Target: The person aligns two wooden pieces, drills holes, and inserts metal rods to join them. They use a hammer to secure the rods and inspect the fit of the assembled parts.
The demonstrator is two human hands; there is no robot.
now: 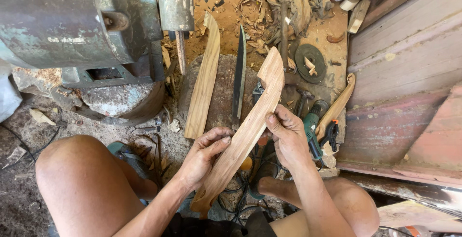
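The left hand (204,156) curls its fingers around the lower half of a long, curved, pale wooden sheath-shaped blank (248,131); the right hand (288,138) pinches its upper edge, thumb on the face. The blank slants up between both hands, above the knees. A loose grip might let it slip onto the dark machete blade (239,75) lying just beyond, beside a matching pale wooden piece (204,80).

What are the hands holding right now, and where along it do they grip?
Both hold one long curved wooden piece: the left hand grips its lower middle, the right hand its middle on the opposite edge, thumb on its face.
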